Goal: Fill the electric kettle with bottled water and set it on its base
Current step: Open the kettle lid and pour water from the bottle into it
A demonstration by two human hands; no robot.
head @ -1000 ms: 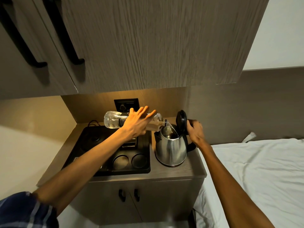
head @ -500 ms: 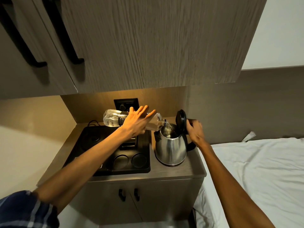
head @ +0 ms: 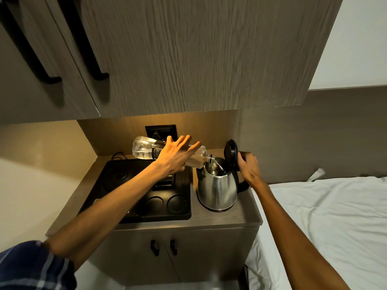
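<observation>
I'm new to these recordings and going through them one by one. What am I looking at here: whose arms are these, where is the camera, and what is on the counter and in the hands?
No machine here: a person works with bare hands, and the single picture comes from a camera worn on the head, looking forward and down. The left hand holds a clear bottle tipped nearly flat, pouring water into a steel kettle. The right hand grips the kettle's handle at the back, beside the raised black lid. The kettle stands on a small counter, next to a black tray. A bed lies to the right.
</observation>
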